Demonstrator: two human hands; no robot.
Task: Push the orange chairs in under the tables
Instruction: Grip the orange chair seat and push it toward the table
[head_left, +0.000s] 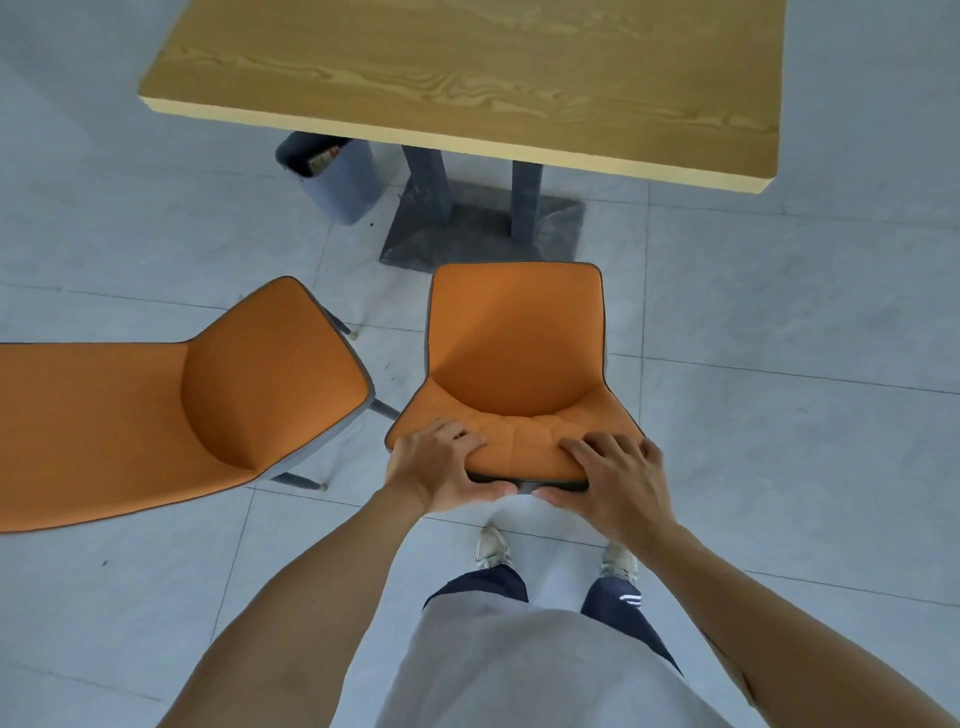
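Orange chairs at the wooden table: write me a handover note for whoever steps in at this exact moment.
Left hand and right hand both grip the top edge of the backrest of the orange chair in front, fingers over the front, thumbs behind.
That chair faces the wooden table with its seat short of the table edge, near the grey pedestal base: not yet pushed in.
The second orange chair stands to the left, angled away from the table and untouched.
A grey bin sits under the table's left side.
Left to do: push both chairs in; mind the bin with the second.
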